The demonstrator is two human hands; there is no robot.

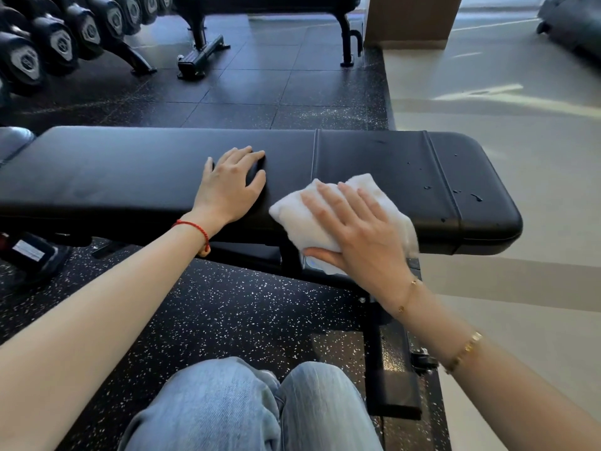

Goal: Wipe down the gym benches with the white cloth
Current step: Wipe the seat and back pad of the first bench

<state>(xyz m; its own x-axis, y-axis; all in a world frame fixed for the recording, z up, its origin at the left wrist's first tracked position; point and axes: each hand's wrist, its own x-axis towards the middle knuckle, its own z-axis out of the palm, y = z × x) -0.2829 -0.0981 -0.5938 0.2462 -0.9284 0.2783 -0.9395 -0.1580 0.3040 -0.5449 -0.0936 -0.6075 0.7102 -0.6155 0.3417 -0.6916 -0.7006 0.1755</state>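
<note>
At the far left a rack of dumbbells lines the top corner; each end cap carries a pale badge, but its writing is too blurred to read. Below it, under the bench, a dark block bears a white label whose print cannot be made out either.

The black padded bench runs across the view from left to right, and its tabletop carries both hands. The left hand lies flat on the padding near the middle, palm down, fingers straight and slightly spread, its grip released and holding nothing. A red cord bracelet circles that wrist, and the forearm stretches back toward the lower left corner.

Just beside it to the right, the white cloth sits bunched on the near edge of the bench, partly draped over the side. The right hand presses down on it with straight fingers on top, while the thumb tucks under the cloth's lower edge. Two thin gold bracelets ring the right wrist and forearm.

Further right, past a seam in the padding, water droplets dot the end of the bench. Blue jeans show at the bottom, above speckled black floor.
</note>
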